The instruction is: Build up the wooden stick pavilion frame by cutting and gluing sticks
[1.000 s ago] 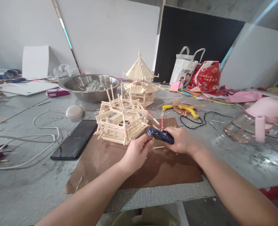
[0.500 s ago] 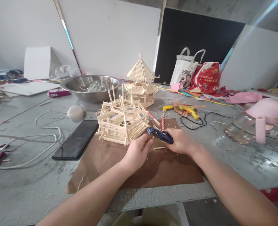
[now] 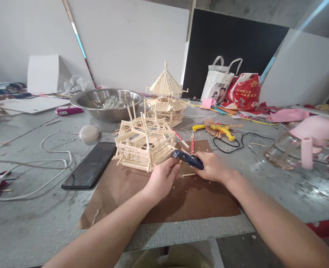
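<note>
My right hand [image 3: 213,166] is closed around a dark blue hand tool [image 3: 190,160] that looks like pliers or a cutter. Its rounded end points left and meets the fingers of my left hand [image 3: 164,176]. That hand is closed in a pinch, and a bit of pale wooden stick [image 3: 180,163] shows at its fingertips. Just behind my left hand stands an open six-sided frame of wooden sticks [image 3: 147,149], with several upright posts. A short loose stick [image 3: 188,175] lies under the tool on a brown sheet [image 3: 164,208], among small crumbs.
Behind the frame stands a stick pagoda [image 3: 166,87] with a pointed roof. To the left are a phone [image 3: 89,165], a white cable, a round white object [image 3: 89,133] and a steel bowl [image 3: 79,100]. Rightward lie a yellow glue gun [image 3: 222,130] with black cord and a pink-lidded jug [image 3: 306,149].
The tool has tilted slightly and shifted a little left between my hands. Both hands keep nearly the same place and grip.
</note>
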The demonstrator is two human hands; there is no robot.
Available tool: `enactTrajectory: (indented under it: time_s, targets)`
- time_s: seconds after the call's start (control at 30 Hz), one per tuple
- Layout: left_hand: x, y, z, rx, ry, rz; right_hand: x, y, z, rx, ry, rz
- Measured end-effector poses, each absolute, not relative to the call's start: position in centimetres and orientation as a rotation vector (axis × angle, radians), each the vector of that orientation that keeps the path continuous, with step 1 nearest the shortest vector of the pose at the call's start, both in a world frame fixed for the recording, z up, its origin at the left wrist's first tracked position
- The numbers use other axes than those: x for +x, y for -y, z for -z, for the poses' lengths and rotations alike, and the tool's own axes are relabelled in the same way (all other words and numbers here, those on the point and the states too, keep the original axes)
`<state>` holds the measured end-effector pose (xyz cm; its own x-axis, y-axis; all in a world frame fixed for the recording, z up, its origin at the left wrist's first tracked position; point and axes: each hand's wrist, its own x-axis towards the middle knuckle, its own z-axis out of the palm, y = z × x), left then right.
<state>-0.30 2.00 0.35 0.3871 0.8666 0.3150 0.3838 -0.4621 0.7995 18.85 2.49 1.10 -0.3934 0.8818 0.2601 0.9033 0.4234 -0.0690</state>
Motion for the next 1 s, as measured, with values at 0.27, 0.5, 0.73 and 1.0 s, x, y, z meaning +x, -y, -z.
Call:
enactTrajectory:
  time_s: [0.27, 0.5, 0.73, 1.0]
  targets:
    - [-0.3, -2.1, -0.4, 1.997, -1.099, -0.978, 18.6, -2.5, -1.2, -1.647, 2.332, 0.169]
    - [-0.3, -1.9, -0.4, 1.945, -1.081, -0.982, 19.7, -3.5, -0.3, -1.557, 2.212, 0.131]
    - [-0.3, -2.1, 0.0, 1.892, -1.064, -1.034, 19.6, -3.2, -0.6, -1.493, 2.266, 0.071]
    - [-0.2, -2.3, 0.4, 1.854, -1.043, -1.125, 18.9, -2.4, -1.3, -1.481, 2.377, 0.156]
